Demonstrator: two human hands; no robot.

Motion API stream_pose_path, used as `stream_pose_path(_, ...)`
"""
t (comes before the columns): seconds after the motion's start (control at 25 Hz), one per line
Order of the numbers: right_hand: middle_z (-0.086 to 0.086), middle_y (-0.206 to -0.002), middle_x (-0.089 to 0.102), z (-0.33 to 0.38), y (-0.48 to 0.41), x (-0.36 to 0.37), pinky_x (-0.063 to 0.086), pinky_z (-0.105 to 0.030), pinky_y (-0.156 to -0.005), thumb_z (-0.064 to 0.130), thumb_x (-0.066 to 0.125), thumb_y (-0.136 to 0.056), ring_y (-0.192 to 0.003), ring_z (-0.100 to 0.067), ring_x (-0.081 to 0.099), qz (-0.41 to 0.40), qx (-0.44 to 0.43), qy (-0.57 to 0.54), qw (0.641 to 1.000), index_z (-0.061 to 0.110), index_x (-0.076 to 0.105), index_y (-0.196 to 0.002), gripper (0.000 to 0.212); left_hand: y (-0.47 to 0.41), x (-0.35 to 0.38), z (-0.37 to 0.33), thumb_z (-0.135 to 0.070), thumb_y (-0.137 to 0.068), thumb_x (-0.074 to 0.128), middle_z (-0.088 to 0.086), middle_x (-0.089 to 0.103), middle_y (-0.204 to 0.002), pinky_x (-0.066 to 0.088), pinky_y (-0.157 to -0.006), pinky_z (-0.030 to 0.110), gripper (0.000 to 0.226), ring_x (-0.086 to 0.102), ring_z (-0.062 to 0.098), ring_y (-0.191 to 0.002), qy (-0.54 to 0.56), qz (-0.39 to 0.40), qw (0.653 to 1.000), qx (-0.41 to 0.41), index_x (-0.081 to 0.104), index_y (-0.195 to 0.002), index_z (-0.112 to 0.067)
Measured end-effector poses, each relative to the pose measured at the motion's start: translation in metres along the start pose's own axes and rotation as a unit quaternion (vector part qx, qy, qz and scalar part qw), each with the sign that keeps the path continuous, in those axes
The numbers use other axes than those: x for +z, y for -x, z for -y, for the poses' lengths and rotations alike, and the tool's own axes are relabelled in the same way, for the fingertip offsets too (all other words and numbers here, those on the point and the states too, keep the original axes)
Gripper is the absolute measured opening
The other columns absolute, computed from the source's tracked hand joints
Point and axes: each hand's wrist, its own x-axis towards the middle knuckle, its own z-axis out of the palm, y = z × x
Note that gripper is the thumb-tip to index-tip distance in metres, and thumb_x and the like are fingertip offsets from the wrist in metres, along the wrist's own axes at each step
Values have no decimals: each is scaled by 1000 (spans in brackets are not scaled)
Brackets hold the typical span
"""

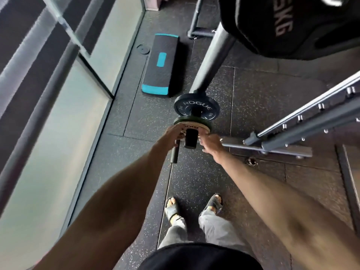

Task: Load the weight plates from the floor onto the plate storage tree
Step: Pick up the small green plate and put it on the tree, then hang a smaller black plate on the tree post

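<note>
The floor (194,172) is black rubber flecked with pale speckles. The step (161,63) is black with teal ends and a teal patch in its middle. The black plate (196,106) carries pale lettering, the green plate (178,120) is plain, the white plate (203,129) has black lettering, and the trousers (214,225) are grey.

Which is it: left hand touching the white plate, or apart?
Touching. Head view: fingers of the left hand curl over the white plate at its left rim, no gap.
</note>
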Motion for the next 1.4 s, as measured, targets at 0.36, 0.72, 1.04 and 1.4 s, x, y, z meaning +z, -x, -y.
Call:
stream_pose_path(0.36, -2, -95, 60, 36, -53, -4, 47, -38, -99, 43, 42, -103, -106, -25, 57, -32, 18, -11, 999, 17, 60, -105, 32, -16, 26, -61, -13, -97, 47, 3, 51, -74, 42, -55, 22, 16, 50, 16, -69, 9, -23, 999, 46, 52, -82, -15)
stream_pose_path(0.72, -16, -116, 60, 62, -93, -23, 45, -30, -81, 53, 33, -103, -107, -26, 60, -29, 60, 115, 991, 5, 57, -124, 58, -43, 21, -96, -19, -101, 50, 15, 52, -140, 34, -82, 28, 42, 40, 12, -98, -90, -28, 994, 48, 48, -138, 0)
stream_pose_path(1.04, -9, -81, 59, 65, -78, -22, 43, -28, -63, 51, 33, -103, -68, -20, 55, -19, 17, 197, 980, 8, 60, -94, 52, -36, 26, -87, -33, -103, 40, 14, 61, -115, 53, -74, 32, 39, 62, 24, -89, -237, -39, 969, 53, 54, -130, -10)
stream_pose_path(1.4, -1, -58, 39, 109, -1, -45, 26, -23, -48, 29, 45, -105, -53, -14, 40, -60, -93, 345, 932, 12, 47, -62, 46, 32, 23, -121, -18, -82, 46, 19, 72, -101, 56, -47, 29, 40, 70, 29, -67, -387, -90, 900, 182, 63, -116, -7)
